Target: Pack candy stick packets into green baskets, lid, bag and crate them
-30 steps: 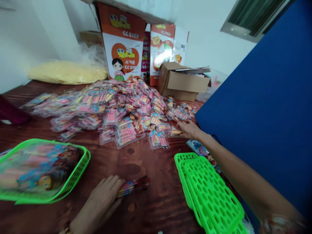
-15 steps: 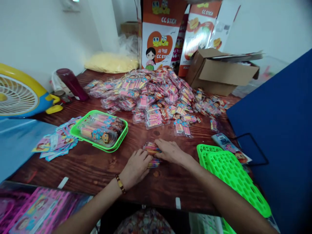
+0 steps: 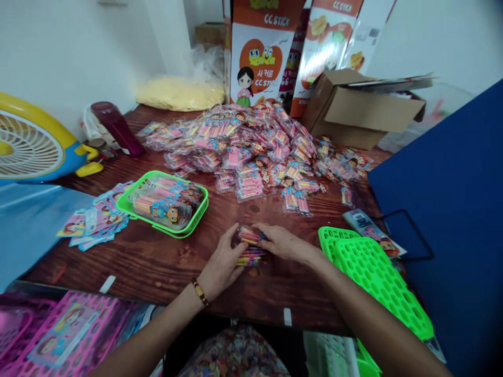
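Between my hands, near the front of the brown table, are small clear packets of colourful sticks (image 3: 251,256). My left hand (image 3: 223,257) has its fingers and thumb closed on the left side of the upper packet (image 3: 250,235). My right hand (image 3: 281,242) pinches that packet's right end. The lower sticks lie just below it, partly under my fingers. To the left stands a green basket (image 3: 181,233) holding several larger packets of the same sort. Beyond my hands a large heap of similar pink and yellow packets (image 3: 251,180) spreads across the table.
Green perforated baskets (image 3: 381,283) lie at right beside a blue panel (image 3: 451,199). Printed cards (image 3: 98,220) are fanned out left of the filled basket. A fan (image 3: 31,141), a dark red bottle (image 3: 118,128) and an open carton (image 3: 361,112) stand farther back. Pink baskets (image 3: 66,335) sit at lower left.
My left hand has turned, its thumb now along the packet's near edge. My right hand has shifted slightly right, to the packet's end. The upper packet shows more clearly between them.
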{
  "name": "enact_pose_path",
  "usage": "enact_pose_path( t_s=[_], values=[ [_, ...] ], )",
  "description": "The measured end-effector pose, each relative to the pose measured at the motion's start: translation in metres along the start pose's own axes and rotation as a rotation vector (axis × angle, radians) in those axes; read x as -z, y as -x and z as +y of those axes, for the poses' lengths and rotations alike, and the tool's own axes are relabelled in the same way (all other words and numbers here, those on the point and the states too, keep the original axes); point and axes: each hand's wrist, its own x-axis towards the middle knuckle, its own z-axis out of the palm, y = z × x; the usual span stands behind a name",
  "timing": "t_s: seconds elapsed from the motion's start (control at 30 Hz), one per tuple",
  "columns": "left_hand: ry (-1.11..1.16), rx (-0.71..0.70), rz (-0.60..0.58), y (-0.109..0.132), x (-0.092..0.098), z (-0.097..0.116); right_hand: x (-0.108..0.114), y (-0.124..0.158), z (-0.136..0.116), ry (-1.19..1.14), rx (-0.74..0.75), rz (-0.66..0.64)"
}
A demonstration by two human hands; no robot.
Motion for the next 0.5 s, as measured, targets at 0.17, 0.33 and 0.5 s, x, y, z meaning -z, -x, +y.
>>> enact_pose_path(
  t_s=[0.17, 0.33, 0.5],
  values=[
    [-0.115, -0.017, -0.031, -0.005, 0.007, 0.004, 0.003, -0.007, -0.004, 0.086, -0.019, 0.013],
    [-0.255, -0.030, -0.010, -0.012, 0.010, 0.005, -0.003, -0.020, -0.017, 0.209, -0.081, 0.089],
    [-0.317, -0.011, -0.013, -0.019, 0.010, 0.004, 0.000, -0.024, -0.016, 0.127, 0.026, -0.037]
  ],
)
